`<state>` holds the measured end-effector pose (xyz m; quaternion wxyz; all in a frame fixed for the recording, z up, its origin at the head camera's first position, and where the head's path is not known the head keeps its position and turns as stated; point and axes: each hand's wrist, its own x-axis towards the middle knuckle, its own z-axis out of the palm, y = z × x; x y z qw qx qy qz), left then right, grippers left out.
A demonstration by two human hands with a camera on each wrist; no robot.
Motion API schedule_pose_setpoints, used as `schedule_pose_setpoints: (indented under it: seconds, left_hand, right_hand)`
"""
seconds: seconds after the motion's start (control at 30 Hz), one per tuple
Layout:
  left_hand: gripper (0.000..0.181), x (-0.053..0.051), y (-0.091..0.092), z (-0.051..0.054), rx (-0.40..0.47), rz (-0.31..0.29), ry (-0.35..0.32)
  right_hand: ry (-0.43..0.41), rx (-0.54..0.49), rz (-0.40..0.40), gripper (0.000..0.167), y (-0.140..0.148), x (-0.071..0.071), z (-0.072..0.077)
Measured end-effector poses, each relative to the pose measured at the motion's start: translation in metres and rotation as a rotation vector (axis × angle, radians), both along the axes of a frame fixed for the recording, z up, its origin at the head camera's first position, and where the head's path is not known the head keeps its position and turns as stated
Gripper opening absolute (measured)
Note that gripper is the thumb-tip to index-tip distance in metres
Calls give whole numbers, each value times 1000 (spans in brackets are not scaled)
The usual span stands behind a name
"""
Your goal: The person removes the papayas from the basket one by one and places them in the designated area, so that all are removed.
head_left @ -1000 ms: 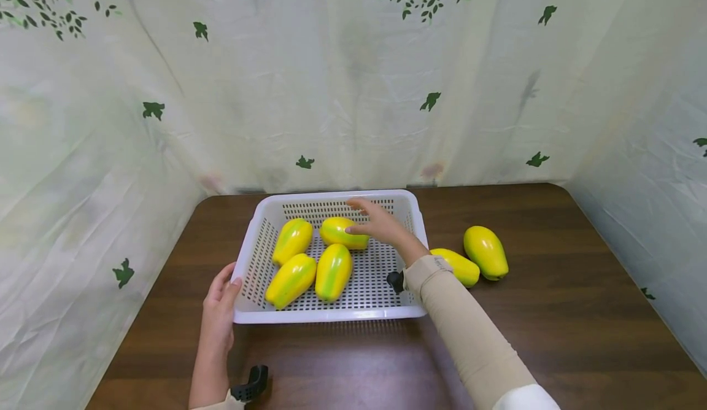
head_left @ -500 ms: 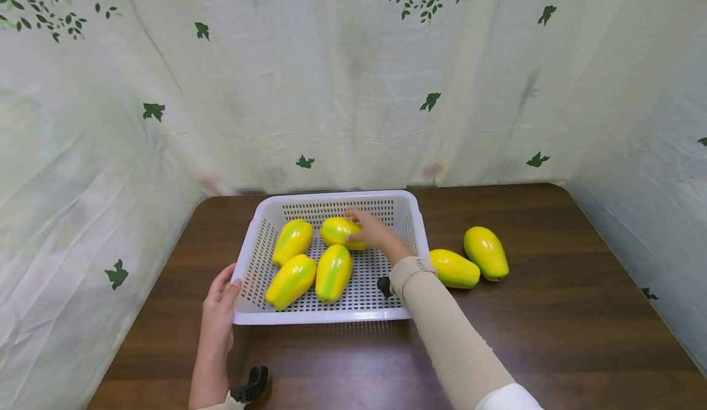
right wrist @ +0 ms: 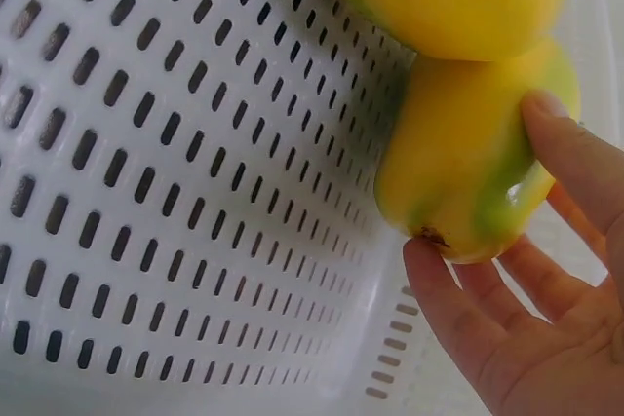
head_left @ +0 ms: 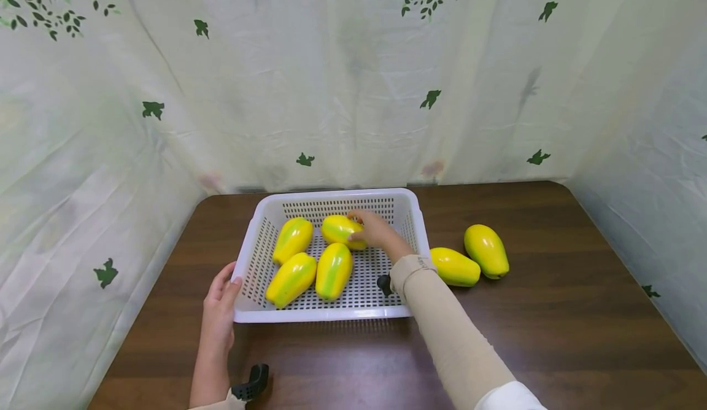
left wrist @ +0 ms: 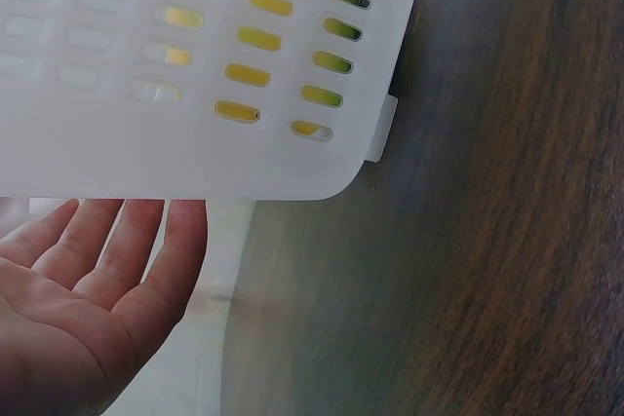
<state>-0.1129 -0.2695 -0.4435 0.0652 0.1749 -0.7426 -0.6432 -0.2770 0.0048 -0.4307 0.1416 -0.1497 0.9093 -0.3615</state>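
Note:
A white slotted basket holds several yellow-green papayas, two at the left, one in front and one at the back. The right hand reaches in and grips the end of the back papaya; in the right wrist view its thumb and fingers lie round that papaya. At the basket's left side the left hand holds the rim, thumb on top. The left wrist view shows the left hand with its fingers against the basket's edge.
Right of the basket, two more papayas lie on the brown wooden table. The right forearm crosses the basket's front right corner. A pale leaf-printed curtain stands behind and at both sides.
The right hand has lowered from above the back papaya and now grips it, its fingers closer round the end. The left hand and the basket have stayed put.

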Motion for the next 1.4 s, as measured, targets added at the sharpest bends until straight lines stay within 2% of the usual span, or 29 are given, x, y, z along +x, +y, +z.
schedule_pose_setpoints:
  seconds: [0.43,0.9,1.2,1.4]
  left_hand:
    - [49,1,2,3,4,5,5]
    - [49,1,2,2,-4,3,12]
    - [51,1,2,1,-4,-1,27]
    - [51,1,2,2,-8,11,18]
  right_hand:
    - [45,-133,3,47,8,6,22]
    - [73,-305,19,48,38,7,31]
    - [129,-381,30,51,58,19,45]
    - [188,-388,8,53,76,32,57]
